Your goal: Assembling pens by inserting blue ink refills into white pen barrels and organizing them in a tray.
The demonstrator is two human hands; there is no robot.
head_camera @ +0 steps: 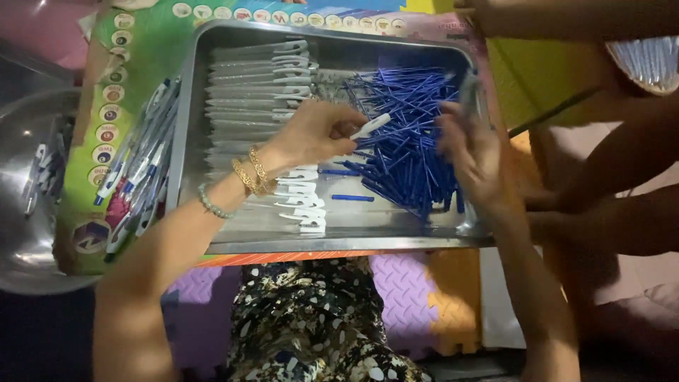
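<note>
A steel tray holds a row of clear pen barrels with white clips on its left and a heap of blue pen refills on its right. My left hand, with gold bangles and a bead bracelet on the wrist, is over the tray's middle, shut on one clear pen barrel with a white clip. Hovering blurred above the blue refill heap is my right hand; whether it holds a refill is hidden.
Finished pens lie piled on a colourful printed board left of the tray. A steel bowl with more pens stands far left. Another person's arms and legs are at the right. Foam floor mats lie below.
</note>
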